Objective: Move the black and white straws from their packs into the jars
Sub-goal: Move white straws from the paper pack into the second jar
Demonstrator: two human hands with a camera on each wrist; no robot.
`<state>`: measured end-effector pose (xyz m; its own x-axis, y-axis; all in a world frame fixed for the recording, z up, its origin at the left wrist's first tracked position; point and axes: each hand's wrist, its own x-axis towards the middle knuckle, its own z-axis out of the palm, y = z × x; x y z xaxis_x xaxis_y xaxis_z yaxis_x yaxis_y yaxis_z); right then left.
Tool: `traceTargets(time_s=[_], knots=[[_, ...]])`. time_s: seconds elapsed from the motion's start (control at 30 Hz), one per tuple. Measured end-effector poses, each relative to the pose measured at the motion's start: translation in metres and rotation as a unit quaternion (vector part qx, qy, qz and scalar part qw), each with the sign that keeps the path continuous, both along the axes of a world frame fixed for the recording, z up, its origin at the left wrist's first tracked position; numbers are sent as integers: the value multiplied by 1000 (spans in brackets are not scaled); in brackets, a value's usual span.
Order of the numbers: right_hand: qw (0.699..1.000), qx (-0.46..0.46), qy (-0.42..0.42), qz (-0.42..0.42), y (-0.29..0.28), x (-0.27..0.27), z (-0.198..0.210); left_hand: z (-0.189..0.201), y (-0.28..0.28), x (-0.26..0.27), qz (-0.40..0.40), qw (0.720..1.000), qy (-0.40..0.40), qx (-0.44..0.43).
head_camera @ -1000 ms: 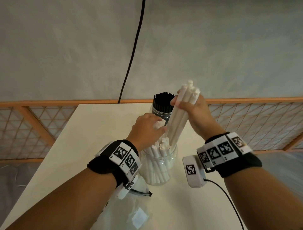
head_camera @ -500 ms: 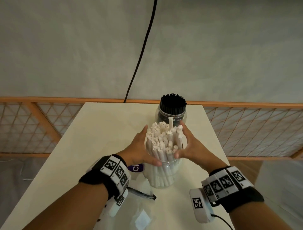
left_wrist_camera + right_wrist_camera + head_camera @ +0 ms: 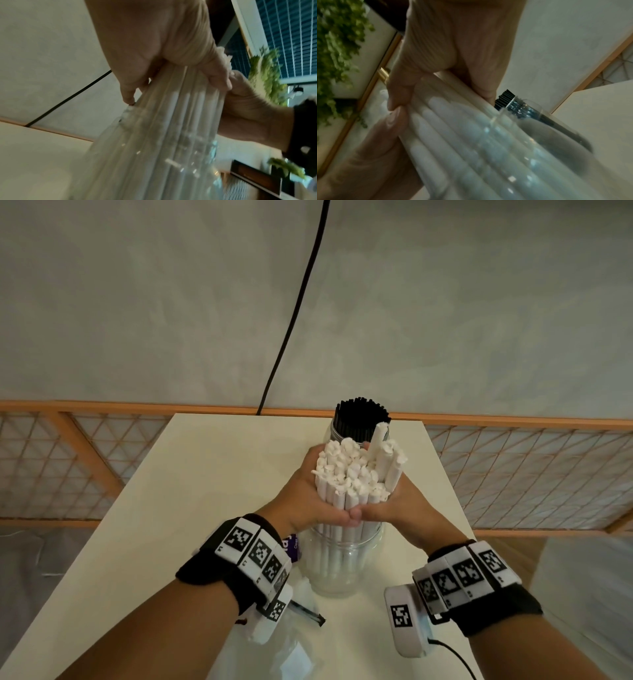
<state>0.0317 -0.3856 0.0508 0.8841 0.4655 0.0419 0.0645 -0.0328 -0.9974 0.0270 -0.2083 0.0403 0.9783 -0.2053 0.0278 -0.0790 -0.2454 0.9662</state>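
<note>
Two hands are wrapped round one thick bundle of white straws, just above the mouth of a clear jar standing on the pale bench. The left hand cups the bundle from its side with its fingers curled round the straws, and the right hand does the same from the other side, its fingers clenched on the same bundle. The two thumbs meet at the front of the bundle, right over the jar's rim. The lower ends of the straws sit down inside the jar, while their crimped tops stand well above the hands; one straw at the back right pokes up higher than the rest and leans a little outward.

Behind this jar, toward the far edge of the bench, stands a second clear jar packed with black straws, upright and close together. It stands just beyond the hands.

On the near side of the bench, under the left wrist, lies a crumpled clear plastic pack; a purple label shows beside the wristband. Each wrist carries a black band with black-and-white square markers. A black cable runs down the grey wall behind the bench, and a wooden lattice rail crosses behind it.
</note>
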Motion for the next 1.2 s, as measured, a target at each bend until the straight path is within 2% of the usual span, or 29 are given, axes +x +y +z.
traceTargets(time_s=[0.1, 0.2, 0.33, 0.43, 0.53, 0.8, 0.9, 1.0, 1.1, 1.2], knots=[[1000, 7, -7, 21, -3, 0, 4, 4, 3, -3, -7, 1000, -3, -15], [999, -37, 6, -9, -11, 1, -3, -1, 9, -9, -17, 999, 12, 28], [995, -100, -1, -17, -20, 2, -14, -9, 11, -12, -15, 998, 45, 42], [995, -84, 47, 20, -18, 5, -20, -13, 9, -10, -10, 997, 70, 36], [996, -58, 43, 44, -9, 4, -25, -16, 3, -8, -19, 996, 86, 35], [999, -4, 31, 28, -1, -1, -6, 5, -7, -7, -19, 999, 26, 34], [1000, -15, 20, -6, -3, -2, 3, 18, -7, -9, -24, 999, 7, 37], [997, -10, -15, -76, -8, -6, 10, 33, 6, -18, -7, 998, 0, 57], [980, 4, -74, -183, -13, -18, 15, 39, 36, -31, 54, 997, 13, 56], [956, 32, -160, -245, -8, -35, 18, 30, 73, -46, 152, 982, 39, 106]])
